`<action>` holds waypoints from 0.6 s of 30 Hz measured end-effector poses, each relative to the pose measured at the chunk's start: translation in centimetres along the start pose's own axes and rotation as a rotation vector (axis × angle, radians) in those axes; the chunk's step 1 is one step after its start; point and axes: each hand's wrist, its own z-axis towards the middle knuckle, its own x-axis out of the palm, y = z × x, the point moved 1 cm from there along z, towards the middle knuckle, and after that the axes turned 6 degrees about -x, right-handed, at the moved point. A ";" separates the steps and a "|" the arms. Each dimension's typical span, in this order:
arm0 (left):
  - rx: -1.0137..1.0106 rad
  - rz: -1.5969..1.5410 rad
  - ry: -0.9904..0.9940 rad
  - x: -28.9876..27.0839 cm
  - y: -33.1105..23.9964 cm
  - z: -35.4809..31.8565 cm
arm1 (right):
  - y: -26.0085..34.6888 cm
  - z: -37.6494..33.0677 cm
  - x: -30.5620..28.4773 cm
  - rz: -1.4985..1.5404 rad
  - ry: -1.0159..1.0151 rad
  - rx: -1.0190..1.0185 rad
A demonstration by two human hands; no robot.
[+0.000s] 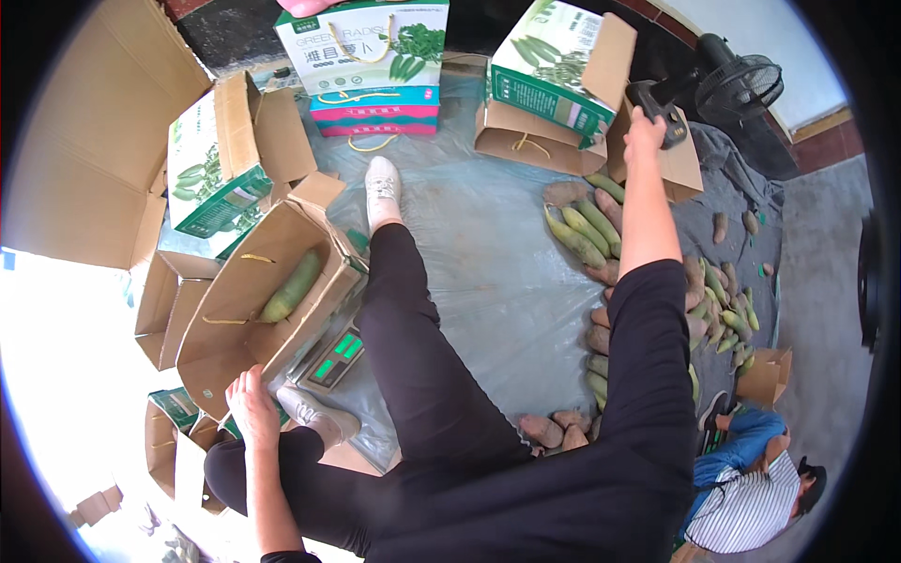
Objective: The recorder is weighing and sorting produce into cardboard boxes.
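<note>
My left hand (253,408) is closed on the near edge of an open cardboard carton (218,324). The tilted carton rests by a digital scale (336,357) with a lit green display. Inside lies one long green radish (293,286). At the upper right my stretched-out right hand (643,136) grips a black, handle-like object (672,122), close to a small black fan (740,89). Whether that object is joined to the fan, I cannot tell. Below this hand, a green-and-white radish carton (556,66) sits on another open carton (526,141).
Green radishes (587,225) and reddish-brown tubers (556,430) lie on the plastic sheet (479,253) to the right. Gift cartons (361,47) stand ahead, and another printed carton (211,159) is at left. A person in a striped shirt (751,511) sits at lower right.
</note>
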 end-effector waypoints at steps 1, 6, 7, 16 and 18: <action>0.023 -0.028 0.010 0.7 -0.5 0.5 | -2.8 2.0 -1.9 -0.041 0.040 -0.014; 0.006 -0.033 0.044 0.4 -0.5 0.6 | -13.7 -9.8 -6.1 -0.166 0.252 0.200; 0.007 -0.020 0.029 0.1 -0.3 0.2 | -15.4 -13.2 -6.4 -0.208 0.330 0.200; 0.034 0.028 0.029 0.7 0.6 -0.2 | -23.6 -32.8 -17.5 -0.617 0.794 0.284; 0.035 0.017 0.037 1.0 0.6 -0.1 | -22.8 -33.4 -18.4 -0.716 0.868 0.294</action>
